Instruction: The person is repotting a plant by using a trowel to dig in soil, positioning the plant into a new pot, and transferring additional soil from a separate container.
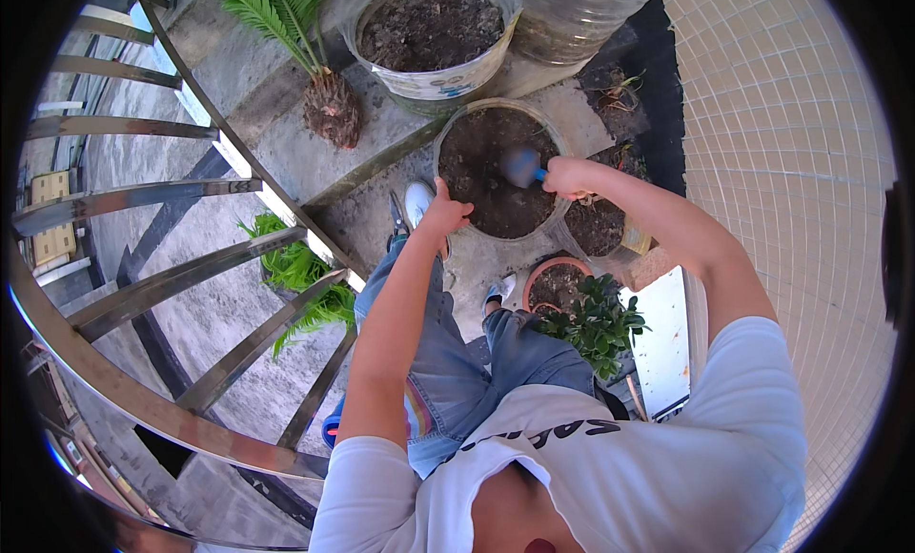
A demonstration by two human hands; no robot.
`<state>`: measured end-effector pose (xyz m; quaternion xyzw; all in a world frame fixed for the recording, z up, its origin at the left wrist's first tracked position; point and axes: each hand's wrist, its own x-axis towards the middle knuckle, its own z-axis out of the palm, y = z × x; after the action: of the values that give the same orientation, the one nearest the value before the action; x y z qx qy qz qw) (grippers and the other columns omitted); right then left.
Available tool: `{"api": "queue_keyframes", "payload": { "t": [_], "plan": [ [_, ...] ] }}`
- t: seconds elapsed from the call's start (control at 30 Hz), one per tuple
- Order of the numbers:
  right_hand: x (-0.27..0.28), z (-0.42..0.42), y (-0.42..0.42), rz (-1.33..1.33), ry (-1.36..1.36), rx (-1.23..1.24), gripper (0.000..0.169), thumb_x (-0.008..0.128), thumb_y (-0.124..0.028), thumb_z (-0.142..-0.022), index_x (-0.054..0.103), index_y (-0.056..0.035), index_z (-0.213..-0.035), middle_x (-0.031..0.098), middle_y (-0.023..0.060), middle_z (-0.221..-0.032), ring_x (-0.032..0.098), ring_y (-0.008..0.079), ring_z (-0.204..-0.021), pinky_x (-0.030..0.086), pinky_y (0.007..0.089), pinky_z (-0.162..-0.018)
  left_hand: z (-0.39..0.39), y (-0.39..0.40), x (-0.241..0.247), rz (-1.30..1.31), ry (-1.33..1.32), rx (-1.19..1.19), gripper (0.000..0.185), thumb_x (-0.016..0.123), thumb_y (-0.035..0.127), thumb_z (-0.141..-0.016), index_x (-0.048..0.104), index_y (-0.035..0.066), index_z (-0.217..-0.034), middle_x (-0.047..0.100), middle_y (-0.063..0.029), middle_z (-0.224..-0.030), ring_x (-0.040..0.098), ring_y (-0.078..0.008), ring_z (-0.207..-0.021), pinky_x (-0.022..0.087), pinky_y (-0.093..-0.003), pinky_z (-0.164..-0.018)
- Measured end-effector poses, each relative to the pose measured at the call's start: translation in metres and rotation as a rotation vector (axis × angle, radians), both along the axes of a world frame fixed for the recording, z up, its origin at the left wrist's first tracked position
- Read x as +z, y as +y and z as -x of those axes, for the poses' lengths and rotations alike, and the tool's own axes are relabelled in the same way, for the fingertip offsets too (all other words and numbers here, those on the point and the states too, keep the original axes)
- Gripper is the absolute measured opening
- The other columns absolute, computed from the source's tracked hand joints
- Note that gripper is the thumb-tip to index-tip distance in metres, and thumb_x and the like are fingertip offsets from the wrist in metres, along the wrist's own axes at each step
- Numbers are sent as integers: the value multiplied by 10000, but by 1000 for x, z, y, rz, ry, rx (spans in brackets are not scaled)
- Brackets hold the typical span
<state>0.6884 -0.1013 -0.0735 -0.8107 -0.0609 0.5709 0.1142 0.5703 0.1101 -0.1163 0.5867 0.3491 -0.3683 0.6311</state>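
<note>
My right hand (pixel 570 176) grips the blue handle of a small garden trowel (pixel 522 165). The trowel's blade is blurred and lies over the dark soil (pixel 493 208) in a round plastic tub. My left hand (pixel 447 211) rests at the near left rim of this tub (pixel 500 102), thumb along the edge and fingers reaching just over the soil. Beyond it stands a larger white bucket (pixel 436 84), also holding soil. To the left, an uprooted cycad (pixel 332 106) with a scaly brown trunk and green fronds lies on the concrete step.
A stainless steel railing (pixel 193 188) curves along my left. On my right rises a tiled wall (pixel 772 124). A terracotta pot (pixel 554 285) with a leafy shrub (pixel 597 320) stands by my foot. A clear plastic container (pixel 579 24) sits behind, and a smaller soil-filled pot (pixel 597 227) adjoins the tub.
</note>
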Motion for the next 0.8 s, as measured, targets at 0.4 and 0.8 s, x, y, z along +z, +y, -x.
{"api": "queue_keyframes", "payload": {
  "t": [0.4,0.8],
  "plan": [
    [-118,31,26,93,-446,416,203,545,-79,-704,664,-34,-863,631,155,-951,618,282,-884,504,374,-721,8,-2,-10,37,-98,83,917,569,22,-782,-95,192,-1391,267,-196,-1370,582,-253,-927,470,-298,-734],
    [-48,56,0,-161,-147,-25,185,465,-67,-707,600,57,-681,578,172,-558,593,280,-506,480,373,-518,8,0,-15,-5,-62,44,882,545,22,-800,-78,209,-1396,326,-232,-1298,597,-276,-902,475,-329,-751]
  ]
}}
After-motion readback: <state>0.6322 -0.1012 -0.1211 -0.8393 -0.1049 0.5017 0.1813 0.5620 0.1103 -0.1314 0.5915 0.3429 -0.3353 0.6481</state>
